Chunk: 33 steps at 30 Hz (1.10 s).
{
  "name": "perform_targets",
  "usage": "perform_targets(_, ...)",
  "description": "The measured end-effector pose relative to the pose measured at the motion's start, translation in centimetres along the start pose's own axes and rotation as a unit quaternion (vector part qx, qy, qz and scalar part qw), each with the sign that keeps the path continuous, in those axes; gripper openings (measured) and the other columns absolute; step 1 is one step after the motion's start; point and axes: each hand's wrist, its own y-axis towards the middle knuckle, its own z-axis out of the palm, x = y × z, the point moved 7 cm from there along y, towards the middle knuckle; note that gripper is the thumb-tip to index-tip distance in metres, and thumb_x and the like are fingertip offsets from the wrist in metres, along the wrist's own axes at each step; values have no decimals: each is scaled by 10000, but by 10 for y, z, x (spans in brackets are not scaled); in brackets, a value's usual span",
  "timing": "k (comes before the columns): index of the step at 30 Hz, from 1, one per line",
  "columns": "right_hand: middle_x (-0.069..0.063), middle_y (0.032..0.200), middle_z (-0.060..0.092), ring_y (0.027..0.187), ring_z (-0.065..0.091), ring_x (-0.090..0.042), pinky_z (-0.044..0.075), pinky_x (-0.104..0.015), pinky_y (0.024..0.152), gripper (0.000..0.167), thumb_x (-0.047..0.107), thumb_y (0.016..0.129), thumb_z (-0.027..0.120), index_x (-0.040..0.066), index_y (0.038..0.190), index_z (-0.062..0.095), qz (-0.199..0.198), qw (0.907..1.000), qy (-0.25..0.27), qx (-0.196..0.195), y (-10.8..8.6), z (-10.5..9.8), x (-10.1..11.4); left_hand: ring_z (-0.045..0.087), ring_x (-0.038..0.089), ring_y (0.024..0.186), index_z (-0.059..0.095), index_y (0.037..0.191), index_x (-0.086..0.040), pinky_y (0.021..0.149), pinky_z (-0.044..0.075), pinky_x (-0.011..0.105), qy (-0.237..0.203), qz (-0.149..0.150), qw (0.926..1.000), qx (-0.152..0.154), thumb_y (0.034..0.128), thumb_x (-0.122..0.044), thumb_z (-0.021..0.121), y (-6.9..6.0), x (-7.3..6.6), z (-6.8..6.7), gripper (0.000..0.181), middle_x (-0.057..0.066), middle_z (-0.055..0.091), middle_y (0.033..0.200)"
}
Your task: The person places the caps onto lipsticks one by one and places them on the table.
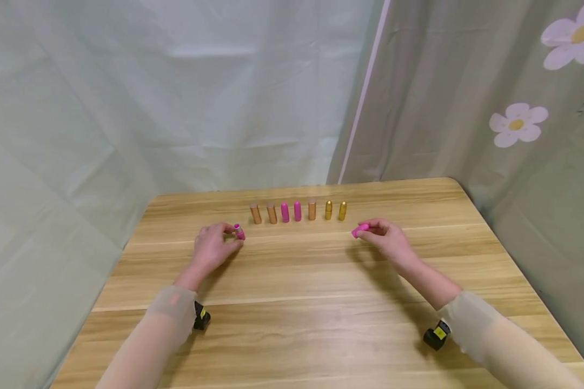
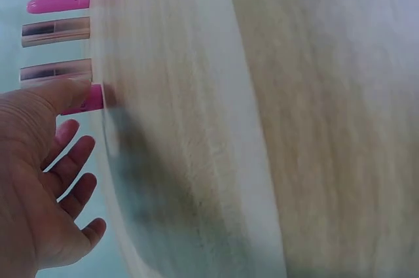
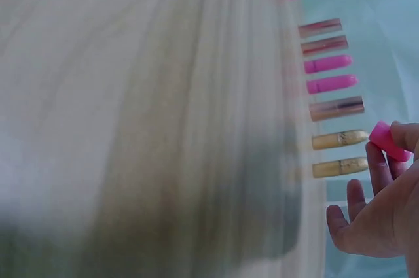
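At the left end of a row of lipsticks, my left hand [image 1: 213, 248] pinches an uncapped pink lipstick [image 1: 240, 232] between thumb and fingers. Its silver collar points up, and its pink base is at or very near the tabletop. My right hand [image 1: 389, 243] holds a pink lipstick cap [image 1: 360, 230] above the table, right of the row, tilted between thumb and fingertips. In the left wrist view, the thumb covers part of the pink lipstick base [image 2: 95, 97]. The right wrist view shows the pink cap [image 3: 386, 139] clear of the row, the other fingers loosely spread.
Upright along the table's [image 1: 292, 302] far side stand rose-gold tubes [image 1: 272, 214], two pink lipsticks [image 1: 297, 211] and two gold bullet-shaped lipsticks [image 1: 343, 211]. A pale curtain [image 1: 224, 108] hangs behind the far edge. Black wrist cameras [image 1: 436, 335] sit below both wrists.
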Motion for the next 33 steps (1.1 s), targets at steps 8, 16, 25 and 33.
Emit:
perform_targets(8,-135,1125,736,1053,669,-209,512,-382,1002,437,159,980,712,-103,1305,583,4,9998,145,131,-2,13,-6,434,446,1251,664,1127,-89,1083,275,623,4,-6,10000,-15,934,-309,761,1,-2,4,309,153,661,1232)
perform_targets(16,-144,1126,733,1022,665,-178,514,-381,996,414,144,980,707,-105,1291,594,-4,9996,229,178,-3,18,-5,488,410,1170,662,1100,-71,1023,357,576,-105,37,9998,-160,902,-244,771,2,-5,-1,285,151,675,1178)
perform_targets(25,-109,1128,708,1030,616,-192,508,-365,971,430,234,947,763,-42,1256,651,-20,9997,236,35,-3,20,1,555,336,1045,657,1045,-121,913,428,511,-396,666,9970,-82,867,-158,748,-10,-52,-11,203,60,688,1059)
perform_targets(33,-102,1139,668,1026,610,-189,520,-249,901,452,156,936,766,-81,1293,622,-85,9980,621,82,-4,36,12,596,266,991,723,1025,-184,924,430,487,-144,1664,9858,-168,878,-202,801,-31,-110,-8,167,-33,709,1013)
